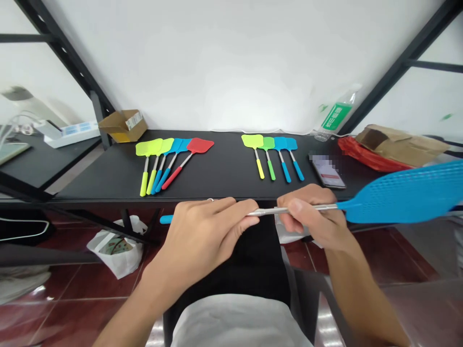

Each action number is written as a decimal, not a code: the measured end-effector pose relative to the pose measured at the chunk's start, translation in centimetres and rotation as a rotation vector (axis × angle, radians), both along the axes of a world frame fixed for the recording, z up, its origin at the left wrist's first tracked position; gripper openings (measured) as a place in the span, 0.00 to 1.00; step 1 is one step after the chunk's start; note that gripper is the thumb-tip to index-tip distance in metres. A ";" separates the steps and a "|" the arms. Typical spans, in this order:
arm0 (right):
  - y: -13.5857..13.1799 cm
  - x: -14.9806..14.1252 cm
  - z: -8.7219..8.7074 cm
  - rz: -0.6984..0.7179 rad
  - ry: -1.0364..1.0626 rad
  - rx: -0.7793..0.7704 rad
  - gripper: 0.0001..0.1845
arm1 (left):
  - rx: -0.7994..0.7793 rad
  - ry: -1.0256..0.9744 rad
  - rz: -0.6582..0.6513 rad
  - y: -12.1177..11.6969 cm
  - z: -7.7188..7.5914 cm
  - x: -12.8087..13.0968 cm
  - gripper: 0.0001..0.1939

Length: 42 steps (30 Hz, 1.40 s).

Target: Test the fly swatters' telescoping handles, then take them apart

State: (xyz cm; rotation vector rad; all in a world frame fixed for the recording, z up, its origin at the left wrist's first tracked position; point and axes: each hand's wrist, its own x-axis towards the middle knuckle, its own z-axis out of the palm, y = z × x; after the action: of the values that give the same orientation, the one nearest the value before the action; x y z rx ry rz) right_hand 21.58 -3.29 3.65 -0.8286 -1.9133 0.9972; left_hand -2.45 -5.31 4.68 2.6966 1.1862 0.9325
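Observation:
I hold a blue fly swatter [405, 196] crosswise in front of me, below the edge of the black table [224, 168]. My left hand [202, 236] is closed round its handle end, whose blue tip sticks out on the left. My right hand [318, 217] pinches the silver telescopic rod near the blue head. On the table lie two rows of swatters: a left group [170, 159] of yellow, blue and red ones, and a right group [273, 154] of yellow, green and blue ones.
A phone [327, 171] lies right of the swatters, with a plastic bottle [336, 115], a red bag [365, 154] and brown packaging [398, 140] beyond. A cardboard box [123, 125] stands at the back left. A white bag [115, 246] sits on the red floor.

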 end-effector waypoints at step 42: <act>2.3 0.1 -0.8 -0.152 0.461 -0.228 0.15 | 0.133 0.082 0.148 1.8 -0.4 -1.4 0.11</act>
State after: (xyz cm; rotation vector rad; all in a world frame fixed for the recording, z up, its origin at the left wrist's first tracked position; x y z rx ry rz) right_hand 21.67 -0.97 2.85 -0.7764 -1.3452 1.2064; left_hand -3.86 -3.50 4.29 2.8072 1.4046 0.9598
